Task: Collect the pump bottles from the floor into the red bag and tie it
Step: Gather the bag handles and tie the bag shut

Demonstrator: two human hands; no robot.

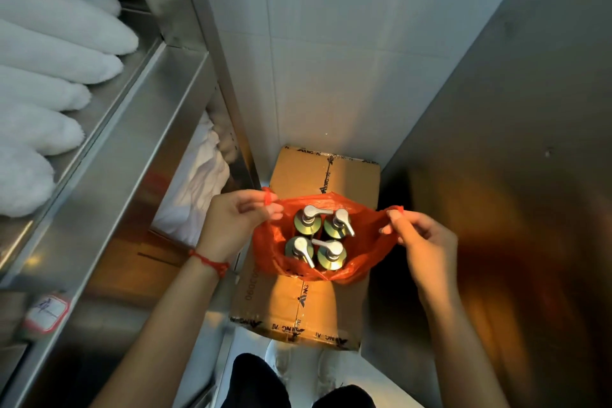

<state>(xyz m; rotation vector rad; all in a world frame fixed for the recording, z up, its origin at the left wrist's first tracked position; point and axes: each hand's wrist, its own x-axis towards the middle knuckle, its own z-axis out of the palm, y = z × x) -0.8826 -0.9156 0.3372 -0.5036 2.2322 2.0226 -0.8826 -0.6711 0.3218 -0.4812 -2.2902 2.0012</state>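
A red plastic bag (364, 258) stands open on top of a taped cardboard box (291, 305). Inside it several pump bottles (319, 238) stand upright, green-bodied with silver pump heads. My left hand (231, 222) pinches the bag's left handle at the upper left of the opening. My right hand (420, 238) pinches the right handle, pulled out to the right. The handles are held apart and the bag mouth gapes between my hands.
A steel shelf unit (132, 156) runs along the left with folded white towels (49, 83) on top and white linen (195, 189) below. A white tiled wall (331, 60) is ahead, a steel panel (513, 142) on the right. My shoes (304, 371) stand behind the box.
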